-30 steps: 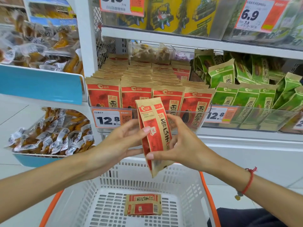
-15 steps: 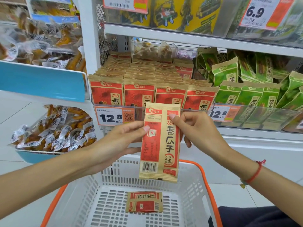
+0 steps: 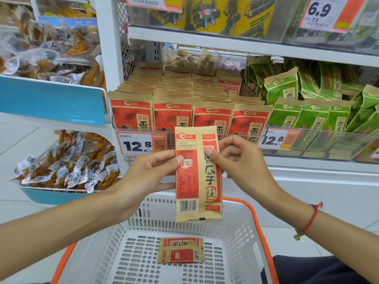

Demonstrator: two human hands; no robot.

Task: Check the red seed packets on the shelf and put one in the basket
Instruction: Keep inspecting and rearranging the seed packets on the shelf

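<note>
Above basket rim (image 3: 244, 203), upright red packet (image 3: 198, 175), both hands

On the white shelf (image 3: 320, 163) before me, red seed packets (image 3: 172, 117) stand in rows toward its left end, green seed packets (image 3: 311, 117) toward its right, behind a clear front rail (image 3: 328, 144).

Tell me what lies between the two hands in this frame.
In the head view, the upright red seed packet lies between them; the left hand pinches its left edge and the right hand its right edge, above the basket.
</note>
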